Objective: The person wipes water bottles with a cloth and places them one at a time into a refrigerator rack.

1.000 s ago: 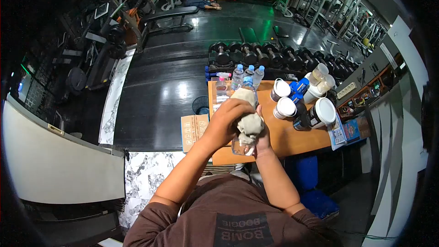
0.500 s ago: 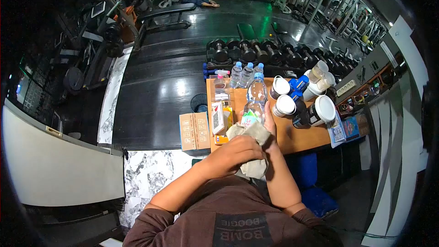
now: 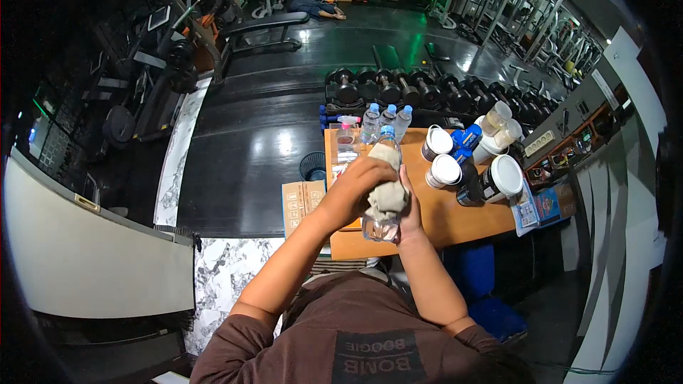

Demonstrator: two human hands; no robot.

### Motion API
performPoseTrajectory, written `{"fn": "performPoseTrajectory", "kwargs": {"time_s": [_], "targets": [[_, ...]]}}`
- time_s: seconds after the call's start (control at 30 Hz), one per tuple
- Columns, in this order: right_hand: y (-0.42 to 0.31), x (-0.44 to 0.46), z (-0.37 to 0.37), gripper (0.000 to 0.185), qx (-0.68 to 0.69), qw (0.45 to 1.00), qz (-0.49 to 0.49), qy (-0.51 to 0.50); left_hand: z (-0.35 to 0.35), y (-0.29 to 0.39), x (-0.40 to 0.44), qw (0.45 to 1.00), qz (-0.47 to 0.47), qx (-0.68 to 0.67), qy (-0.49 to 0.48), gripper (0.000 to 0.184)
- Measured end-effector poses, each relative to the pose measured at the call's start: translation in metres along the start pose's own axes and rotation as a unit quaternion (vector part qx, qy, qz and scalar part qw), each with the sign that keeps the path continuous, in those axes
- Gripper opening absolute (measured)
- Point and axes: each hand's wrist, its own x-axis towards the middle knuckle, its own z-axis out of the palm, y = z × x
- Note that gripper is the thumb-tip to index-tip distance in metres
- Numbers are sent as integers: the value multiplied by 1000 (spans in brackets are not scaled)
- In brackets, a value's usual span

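Note:
Over the near edge of the wooden table, a clear plastic water bottle (image 3: 380, 230) with a blue cap is held between my two hands. A crumpled beige cloth (image 3: 388, 198) wraps the bottle's front and upper side, hiding its label. My left hand (image 3: 361, 183) is closed over the cloth and presses it against the bottle. On the other side, my right hand (image 3: 408, 215) grips the bottle near its lower part, thumb pointing up. The bottle's clear base shows below the cloth, and its cap sticks out above.
Several blue-capped bottles (image 3: 370, 125) and a pink-topped spray bottle (image 3: 346, 135) stand at the table's (image 3: 455, 224) back. White-lidded tubs (image 3: 505, 176) crowd its right side. A cardboard box (image 3: 302, 203) sits left, near a dark basket (image 3: 311, 166). Dumbbells (image 3: 388, 89) line a rack beyond; someone (image 3: 313, 7) lies on the floor.
My left hand and the cloth have moved up the bottle, from its lower part toward its neck. The label is now covered, and the bottle's base has come into view.

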Motion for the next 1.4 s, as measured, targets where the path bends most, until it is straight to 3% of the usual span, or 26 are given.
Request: {"fn": "performPoseTrajectory", "kwargs": {"time_s": [0.13,0.23,0.33,0.4,0.53,0.6,0.63,0.77,0.9,1.03,1.07,1.13,1.23,1.33,1.4], "targets": [[8,6,-7,59,-9,999,-47,18,7,-3,-1,999,-37,-3,38,52],[-4,7,-7,62,18,1000,-10,18,10,13,-12,998,-31,-26,43,45],[-15,13,-17,62,56,998,7,-41,17,27,-32,998,-20,-55,24,49],[-15,23,-36,61,7,998,-54,-24,22,39,-42,998,-10,-56,28,53],[-28,13,-23,65,-49,998,-23,39,24,59,-57,997,9,-57,48,54],[-36,13,-17,74,-19,999,34,-17,25,65,-64,994,25,-100,30,54],[-37,17,-17,81,14,1000,21,-9,28,66,-68,990,17,-139,12,50],[-49,24,-9,78,117,993,-8,27,32,59,-74,991,51,-106,-67,47],[-55,24,-12,76,168,986,3,9,31,57,-71,985,-10,-152,80,61],[-57,30,-33,69,197,978,61,43,17,49,-45,967,-13,-73,243,52],[-42,33,-42,63,153,986,-9,67,15,47,-35,956,-19,-72,282,50],[-28,48,-57,58,144,981,-60,-112,10,40,-18,950,-23,-62,304,52],[-22,32,-7,54,153,988,-18,-30,8,33,-2,976,-18,-23,214,55],[-15,32,-46,57,205,962,-2,-183,27,35,-3,993,-12,-55,108,53],[-12,45,-75,62,203,972,13,-122,32,43,-9,994,-2,-28,106,51]]}}
